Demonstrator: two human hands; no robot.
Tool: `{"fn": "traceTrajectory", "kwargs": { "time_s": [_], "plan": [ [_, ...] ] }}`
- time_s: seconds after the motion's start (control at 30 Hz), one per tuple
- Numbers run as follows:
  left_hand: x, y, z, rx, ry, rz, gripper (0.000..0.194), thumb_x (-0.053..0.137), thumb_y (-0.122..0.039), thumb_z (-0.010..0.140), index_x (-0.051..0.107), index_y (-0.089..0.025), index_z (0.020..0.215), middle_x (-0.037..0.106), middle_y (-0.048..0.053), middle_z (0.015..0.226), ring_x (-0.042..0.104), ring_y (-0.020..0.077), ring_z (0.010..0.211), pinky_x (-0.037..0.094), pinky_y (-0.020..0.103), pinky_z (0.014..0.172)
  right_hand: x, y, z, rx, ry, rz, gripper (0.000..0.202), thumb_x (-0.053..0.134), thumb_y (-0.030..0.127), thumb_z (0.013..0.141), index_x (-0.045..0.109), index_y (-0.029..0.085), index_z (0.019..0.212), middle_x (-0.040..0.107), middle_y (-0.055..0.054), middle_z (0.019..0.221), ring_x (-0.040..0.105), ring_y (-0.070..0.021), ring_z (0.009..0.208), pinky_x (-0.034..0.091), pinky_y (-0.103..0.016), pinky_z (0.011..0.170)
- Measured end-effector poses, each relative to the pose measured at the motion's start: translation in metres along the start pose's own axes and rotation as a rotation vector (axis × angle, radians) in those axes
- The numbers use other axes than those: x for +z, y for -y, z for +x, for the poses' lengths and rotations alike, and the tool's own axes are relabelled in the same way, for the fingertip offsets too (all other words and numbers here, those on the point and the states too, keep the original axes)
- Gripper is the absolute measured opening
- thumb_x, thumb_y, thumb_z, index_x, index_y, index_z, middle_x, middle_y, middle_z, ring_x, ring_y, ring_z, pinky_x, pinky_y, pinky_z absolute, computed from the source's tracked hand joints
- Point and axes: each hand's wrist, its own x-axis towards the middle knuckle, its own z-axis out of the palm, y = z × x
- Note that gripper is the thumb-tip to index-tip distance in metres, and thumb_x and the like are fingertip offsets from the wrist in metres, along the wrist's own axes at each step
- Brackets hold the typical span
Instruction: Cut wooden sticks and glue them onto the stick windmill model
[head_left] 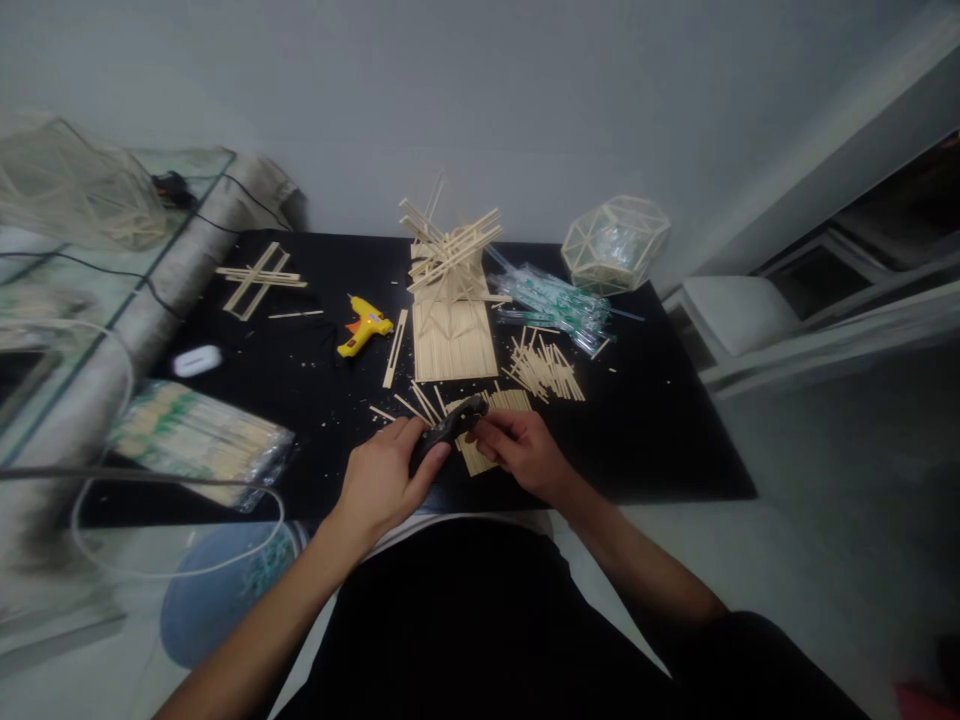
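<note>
My left hand (390, 465) is wrapped round a black hand tool (448, 424) that looks like a pair of pliers, its head pointing up and right. Close by the tool's head, my right hand (519, 446) is closed in a pinch; what its fingers hold is too small to make out. Below and between the hands lies a mat of thin wooden sticks (477, 460) laid side by side. Several loose sticks (422, 400) fan out just beyond my left hand. A pile of short cut sticks (546, 368) sits past my right hand.
A stick panel (454, 350) bears a heap of joined sticks (454, 245). Around it are a yellow glue gun (364, 326), plastic-wrapped packs (555, 300), a stick-framed polyhedron (616, 243), a white case (197, 360) and a bagged stick pack (202, 440). A pale cable (180, 575) loops at left above a bin (202, 610).
</note>
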Motion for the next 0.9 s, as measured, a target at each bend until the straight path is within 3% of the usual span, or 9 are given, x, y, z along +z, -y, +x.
{"fn": "traceTrajectory", "kwargs": {
  "time_s": [0.3, 0.5, 0.67, 0.9],
  "plan": [
    [-0.005, -0.002, 0.001, 0.019, 0.007, -0.055, 0.045, 0.034, -0.053, 0.107, 0.065, -0.02, 0.107, 0.065, 0.007, 0.091, 0.066, 0.0255, 0.085, 0.049, 0.036, 0.073, 0.0, 0.007, -0.002, 0.07, 0.035, 0.048, 0.044, 0.07, 0.06, 0.092, 0.072, 0.017, 0.083, 0.044, 0.006, 0.056, 0.032, -0.0079, 0.048, 0.021, -0.025, 0.045],
    [-0.009, -0.009, 0.007, -0.057, 0.091, -0.046, 0.049, 0.033, -0.055, 0.107, 0.064, -0.02, 0.092, 0.068, 0.008, 0.088, 0.068, 0.0249, 0.082, 0.047, 0.035, 0.075, 0.003, 0.002, 0.0, 0.122, -0.048, 0.059, 0.046, 0.073, 0.062, 0.087, 0.071, 0.017, 0.083, 0.044, 0.007, 0.056, 0.03, -0.0069, 0.047, 0.018, -0.024, 0.042],
    [-0.011, -0.013, 0.016, -0.133, 0.175, 0.002, 0.056, 0.031, -0.06, 0.107, 0.063, -0.022, 0.082, 0.072, 0.008, 0.081, 0.069, 0.0258, 0.075, 0.041, 0.034, 0.067, 0.002, -0.008, 0.005, 0.192, -0.124, 0.088, 0.043, 0.074, 0.059, 0.084, 0.071, 0.016, 0.084, 0.047, 0.006, 0.06, 0.03, -0.006, 0.047, 0.016, -0.023, 0.041],
    [-0.009, -0.006, 0.022, -0.188, 0.197, -0.063, 0.065, 0.03, -0.066, 0.106, 0.064, -0.022, 0.074, 0.069, 0.008, 0.071, 0.066, 0.0254, 0.069, 0.039, 0.033, 0.065, -0.002, -0.011, 0.003, 0.234, -0.112, 0.146, 0.042, 0.074, 0.057, 0.084, 0.071, 0.016, 0.087, 0.049, 0.006, 0.062, 0.03, -0.0048, 0.045, 0.017, -0.022, 0.042]
  ]
}}
